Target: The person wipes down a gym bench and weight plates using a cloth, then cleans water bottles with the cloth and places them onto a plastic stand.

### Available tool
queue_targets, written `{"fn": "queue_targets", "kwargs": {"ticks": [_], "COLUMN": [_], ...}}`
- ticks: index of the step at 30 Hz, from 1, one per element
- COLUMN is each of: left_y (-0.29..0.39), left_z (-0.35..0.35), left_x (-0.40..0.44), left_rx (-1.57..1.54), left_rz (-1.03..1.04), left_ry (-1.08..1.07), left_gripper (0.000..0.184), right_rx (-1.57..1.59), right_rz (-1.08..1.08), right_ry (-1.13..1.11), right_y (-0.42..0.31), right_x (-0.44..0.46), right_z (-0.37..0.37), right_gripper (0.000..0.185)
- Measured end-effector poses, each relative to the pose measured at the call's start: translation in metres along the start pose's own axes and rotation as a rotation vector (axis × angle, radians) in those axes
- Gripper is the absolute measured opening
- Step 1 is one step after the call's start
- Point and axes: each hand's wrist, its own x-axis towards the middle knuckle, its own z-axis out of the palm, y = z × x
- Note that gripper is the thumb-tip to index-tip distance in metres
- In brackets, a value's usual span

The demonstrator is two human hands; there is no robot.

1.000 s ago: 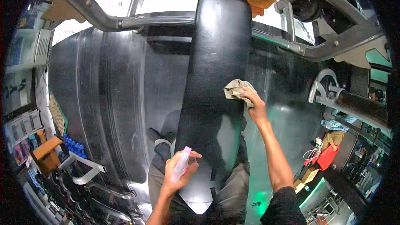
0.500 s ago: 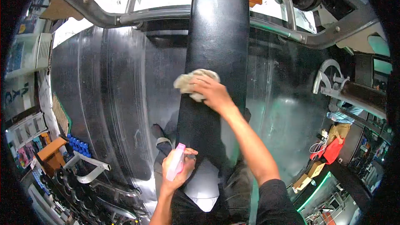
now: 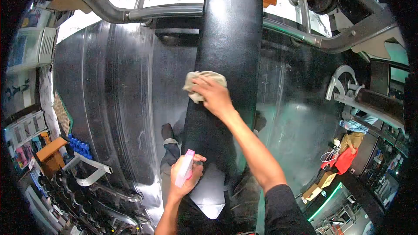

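Observation:
A long black padded bench [image 3: 233, 39] runs away from me down the middle of the head view. My right hand [image 3: 216, 97] presses a crumpled beige cloth [image 3: 193, 82] onto the bench's left edge, about halfway along, with the fingers bent over it. Close to my body, my left hand [image 3: 193, 178] is closed round a spray bottle whose pale pink spray head [image 3: 186, 165] sticks up from the grip. The lower part of the bottle is hidden by the hand and the angle.
A grey metal frame [image 3: 170, 12] crosses behind the bench. Dumbbells on a rack [image 3: 82, 200] stand at lower left, beside blue weights [image 3: 80, 146]. On the right are another machine [image 3: 370, 102], a person in tan trousers [image 3: 352, 139] and cardboard boxes [image 3: 312, 191].
My right hand and the cloth have shifted slightly left, onto the bench's left edge. The left hand keeps its grip on the spray bottle, nearly unmoved.

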Motion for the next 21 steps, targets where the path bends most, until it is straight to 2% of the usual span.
{"fn": "queue_targets", "kwargs": {"ticks": [3,6,8,10,12,15,16,17,18,19,20,21], "left_y": [0.006,0.007,-0.001,0.002,0.005,0.002,-0.002,-0.005,-0.007,-0.008,-0.009,-0.007], "left_z": [0.001,-0.002,-0.003,-0.004,-0.006,-0.006,-0.006,-0.006,-0.005,-0.003,0.000,0.002], "left_x": [-0.005,-0.008,-0.008,-0.009,-0.010,-0.011,-0.012,-0.013,-0.013,-0.015,-0.017,-0.019], "left_rx": [-0.046,-0.019,0.033,0.006,-0.020,-0.055,-0.017,0.024,0.028,0.014,-0.002,-0.001], "left_rz": [-0.030,-0.034,0.093,0.072,0.048,0.005,0.030,0.056,0.061,0.069,0.072,0.071], "left_ry": [-0.010,-0.015,0.011,0.014,0.025,0.049,0.051,0.052,0.056,0.081,0.106,0.107], "left_gripper": [0.024,0.024,0.021,0.021,0.021,0.022,0.022,0.023,0.023,0.023,0.024,0.024], "right_rx": [-0.053,-0.073,-0.147,-0.102,-0.037,-0.039,0.016,0.054,0.035,-0.035,0.021,0.013], "right_rz": [-0.099,-0.036,0.085,0.262,0.441,0.376,0.276,0.201,0.100,0.029,-0.051,-0.119], "right_ry": [0.051,-0.017,0.033,0.045,0.224,0.197,0.194,0.075,0.046,-0.018,0.068,0.026], "right_y": [-0.001,-0.004,0.006,0.017,0.019,0.016,0.011,0.003,-0.012,-0.024,-0.034,-0.042], "right_x": [0.011,-0.030,-0.083,-0.138,-0.166,-0.156,-0.136,-0.108,-0.079,-0.055,-0.031,-0.014], "right_z": [0.023,-0.020,-0.039,-0.058,-0.066,-0.058,-0.049,-0.038,-0.020,-0.001,0.023,0.038], "right_gripper": [0.054,0.052,0.056,0.053,0.049,0.051,0.053,0.053,0.052,0.050,0.046,0.035]}}
